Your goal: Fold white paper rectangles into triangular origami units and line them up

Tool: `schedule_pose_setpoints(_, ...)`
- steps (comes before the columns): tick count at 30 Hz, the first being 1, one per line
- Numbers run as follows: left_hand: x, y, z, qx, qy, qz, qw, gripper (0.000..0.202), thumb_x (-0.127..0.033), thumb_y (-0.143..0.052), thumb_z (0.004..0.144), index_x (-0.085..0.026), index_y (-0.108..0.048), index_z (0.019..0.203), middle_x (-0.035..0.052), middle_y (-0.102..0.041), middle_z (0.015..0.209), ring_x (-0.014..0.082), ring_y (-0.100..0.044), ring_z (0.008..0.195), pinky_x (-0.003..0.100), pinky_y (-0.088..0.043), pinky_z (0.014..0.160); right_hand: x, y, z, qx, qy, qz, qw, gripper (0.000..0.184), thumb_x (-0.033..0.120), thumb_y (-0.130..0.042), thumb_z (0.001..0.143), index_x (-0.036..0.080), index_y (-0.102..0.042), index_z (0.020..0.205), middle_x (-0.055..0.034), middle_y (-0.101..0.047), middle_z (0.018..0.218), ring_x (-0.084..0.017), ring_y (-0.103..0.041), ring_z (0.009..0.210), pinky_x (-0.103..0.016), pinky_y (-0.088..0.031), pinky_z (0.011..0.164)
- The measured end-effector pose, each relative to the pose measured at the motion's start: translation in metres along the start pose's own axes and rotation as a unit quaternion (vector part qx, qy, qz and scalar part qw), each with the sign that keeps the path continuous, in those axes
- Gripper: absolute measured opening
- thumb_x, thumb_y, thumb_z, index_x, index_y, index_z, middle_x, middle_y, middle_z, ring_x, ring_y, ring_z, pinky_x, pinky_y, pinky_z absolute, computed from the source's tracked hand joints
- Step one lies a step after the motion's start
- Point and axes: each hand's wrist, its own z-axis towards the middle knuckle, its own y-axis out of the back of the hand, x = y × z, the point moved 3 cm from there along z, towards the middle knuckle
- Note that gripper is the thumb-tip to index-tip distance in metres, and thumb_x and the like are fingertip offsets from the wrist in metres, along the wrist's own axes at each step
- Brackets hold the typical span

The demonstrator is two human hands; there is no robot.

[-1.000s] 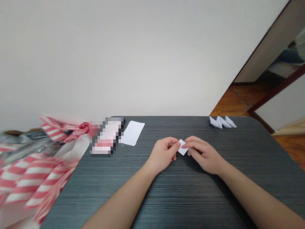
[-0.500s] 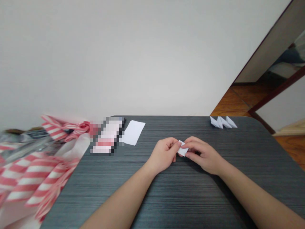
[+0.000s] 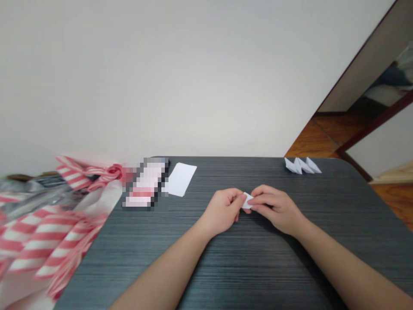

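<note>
A small folded piece of white paper [image 3: 247,201] is pinched between my two hands above the middle of the dark table. My left hand [image 3: 225,211] grips its left side, thumb on top and the other fingers curled. On the right side, my right hand [image 3: 276,209] holds it between thumb and fingertips. The fingers hide parts of the paper's edges. Several white folded-paper shapes [image 3: 302,165] with pointed ends stand in a row at the far right of the table.
White paper sheets [image 3: 182,179] lie at the table's far left, beside a pixelated phone-like object [image 3: 146,183]. Red-and-white striped cloth [image 3: 48,241] is heaped left of the dark table [image 3: 226,267]. Behind rises a pale wall [image 3: 200,77].
The folded paper has turned slightly between my fingers, and less of it shows. My right fingertips have shifted on it. Everything else on the table is unchanged.
</note>
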Motion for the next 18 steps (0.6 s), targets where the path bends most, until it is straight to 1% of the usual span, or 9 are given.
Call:
schedule_pose_setpoints(4,0.0027,-0.0005,0.0002,0.009,-0.004,0.014,1.0,0.04,-0.046,-0.048,0.095,-0.015,-0.067,0.078,-0.0003,-0.062,0.058,0.0094,-0.048,0.045,0.021,-0.037,0.047,0.0014,0.0,0.0012,-0.011,-0.01,0.011,1.0,0.011,0.023,-0.059,0.094,0.023,-0.07,0.093,-0.0064,-0.068,0.091,-0.018,-0.064,0.081,-0.031,-0.05,0.072)
schedule_pose_setpoints(7,0.0005,-0.0006,-0.0002,0.011,-0.002,0.021,1.0,0.04,-0.045,-0.048,0.095,-0.015,-0.068,0.077,-0.0004,-0.062,0.057,0.0092,-0.048,0.044,0.021,-0.038,0.047,0.0011,-0.0007,0.0014,-0.008,-0.04,0.018,0.999,0.009,0.024,-0.06,0.093,0.022,-0.067,0.087,-0.0054,-0.067,0.085,-0.017,-0.061,0.074,-0.03,-0.048,0.067)
schedule_pose_setpoints(10,-0.0027,-0.0006,-0.0011,0.015,-0.005,0.018,1.0,0.038,-0.042,-0.049,0.094,-0.015,-0.068,0.077,-0.0008,-0.063,0.058,0.0083,-0.048,0.043,0.02,-0.038,0.047,-0.0001,-0.0015,0.0006,-0.009,-0.073,0.022,0.997,0.011,0.024,-0.058,0.094,0.021,-0.064,0.084,-0.0042,-0.065,0.081,-0.016,-0.059,0.07,-0.029,-0.045,0.064)
schedule_pose_setpoints(13,-0.0021,-0.0011,-0.0015,0.026,-0.019,-0.014,0.999,0.033,-0.04,-0.049,0.094,-0.015,-0.068,0.084,0.0015,-0.069,0.069,0.0078,-0.049,0.046,0.02,-0.039,0.048,-0.0025,-0.0016,-0.0001,-0.028,-0.093,0.043,0.994,0.015,0.025,-0.057,0.094,0.02,-0.061,0.081,-0.0036,-0.063,0.08,-0.016,-0.057,0.069,-0.028,-0.045,0.064)
schedule_pose_setpoints(16,0.0012,-0.0022,-0.0013,0.039,-0.02,-0.037,0.998,0.024,-0.036,-0.058,0.089,-0.014,-0.067,0.094,0.0043,-0.073,0.083,0.008,-0.05,0.05,0.02,-0.04,0.048,-0.0049,-0.0018,0.0,-0.042,-0.101,0.064,0.992,0.016,0.027,-0.057,0.094,0.02,-0.058,0.079,-0.0037,-0.063,0.081,-0.016,-0.057,0.07,-0.028,-0.045,0.065)
schedule_pose_setpoints(18,0.0014,-0.0026,-0.0013,0.042,-0.016,-0.026,0.999,0.023,-0.035,-0.059,0.088,-0.015,-0.068,0.093,0.0041,-0.073,0.084,0.0078,-0.05,0.05,0.02,-0.039,0.049,-0.0063,-0.0026,-0.0001,-0.039,-0.109,0.065,0.991,0.016,0.027,-0.057,0.094,0.02,-0.058,0.079,-0.0035,-0.063,0.081,-0.016,-0.057,0.07,-0.028,-0.046,0.065)
